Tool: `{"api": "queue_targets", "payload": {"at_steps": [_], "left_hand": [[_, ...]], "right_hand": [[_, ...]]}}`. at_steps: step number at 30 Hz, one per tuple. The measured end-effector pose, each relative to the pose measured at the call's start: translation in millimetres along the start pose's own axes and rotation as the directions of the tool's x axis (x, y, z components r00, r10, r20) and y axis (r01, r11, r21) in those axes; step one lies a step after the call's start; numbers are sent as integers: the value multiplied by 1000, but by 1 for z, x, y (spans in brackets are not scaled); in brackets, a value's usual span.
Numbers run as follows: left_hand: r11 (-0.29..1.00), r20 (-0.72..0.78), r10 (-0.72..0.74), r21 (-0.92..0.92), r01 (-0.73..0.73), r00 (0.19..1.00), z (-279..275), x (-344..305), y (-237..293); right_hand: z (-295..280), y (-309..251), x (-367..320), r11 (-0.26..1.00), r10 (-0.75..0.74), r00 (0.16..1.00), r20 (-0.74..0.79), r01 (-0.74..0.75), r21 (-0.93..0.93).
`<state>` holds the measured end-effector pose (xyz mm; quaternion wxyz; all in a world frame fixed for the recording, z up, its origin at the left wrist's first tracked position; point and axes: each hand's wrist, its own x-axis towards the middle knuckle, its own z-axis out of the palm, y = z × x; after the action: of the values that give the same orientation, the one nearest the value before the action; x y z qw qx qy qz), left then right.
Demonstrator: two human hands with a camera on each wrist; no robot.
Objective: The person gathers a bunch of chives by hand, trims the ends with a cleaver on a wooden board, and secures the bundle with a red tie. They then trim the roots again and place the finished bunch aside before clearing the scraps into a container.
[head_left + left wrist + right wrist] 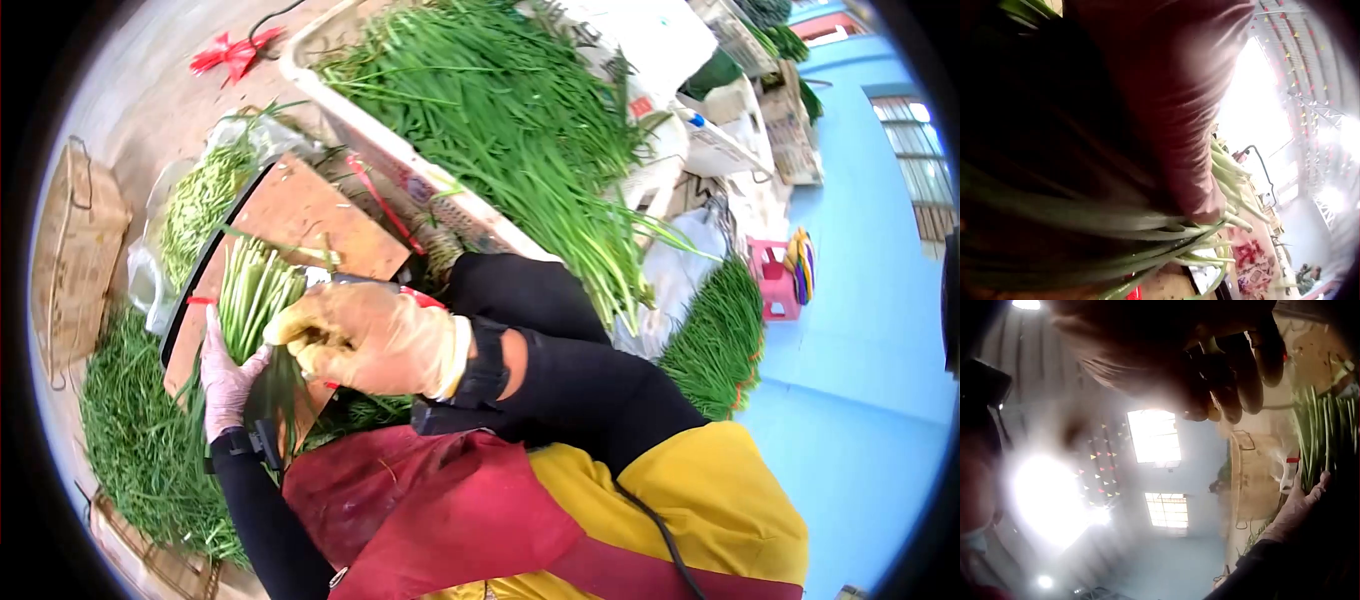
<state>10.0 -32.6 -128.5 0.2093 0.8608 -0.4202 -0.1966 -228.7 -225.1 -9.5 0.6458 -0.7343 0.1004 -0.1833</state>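
My gloved left hand (228, 382) grips a bunch of green stems (256, 300) over a wooden board. Their pale cut ends point away from me, and long dark leaves trail back past the wrist. In the left wrist view, stem ends (1238, 222) stick out beyond that hand. Close to the right side of the bunch, my right hand (372, 338) is raised in a yellow-stained glove, its fingers curled and nothing visible held. The right wrist view shows its bent fingers (1244, 387) above and left of the bunch. Part of a metal blade (318, 276) shows behind the right hand.
The reddish-brown board (310, 215) lies before me. Beyond it, a white crate (440, 185) is heaped with long green leaves (500, 110). A plastic bag of pale trimmed stems (205, 200) and piled greens (140, 430) lie left. A wooden crate (85, 250) stands farther left.
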Motion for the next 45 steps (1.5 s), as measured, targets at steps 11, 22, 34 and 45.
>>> {"api": "queue_targets", "payload": {"at_steps": [11, 22, 34, 45], "left_hand": [[900, 150, -196, -365, 238, 969, -47, 20, -6], [953, -37, -133, -279, 118, 990, -21, 34, -40], [945, -276, -111, -327, 15, 955, -7, 14, -34], [901, -311, -109, -431, -38, 944, -11, 9, -35]], "right_hand": [[-246, -17, -146, 596, 37, 870, -492, -415, -688], [-257, 7, -242, 205, 798, 203, -567, -977, -61], [-202, 14, -142, -197, 806, 283, -521, -701, -685], [-216, 31, -136, -399, 810, 221, -543, -472, -786]]}}
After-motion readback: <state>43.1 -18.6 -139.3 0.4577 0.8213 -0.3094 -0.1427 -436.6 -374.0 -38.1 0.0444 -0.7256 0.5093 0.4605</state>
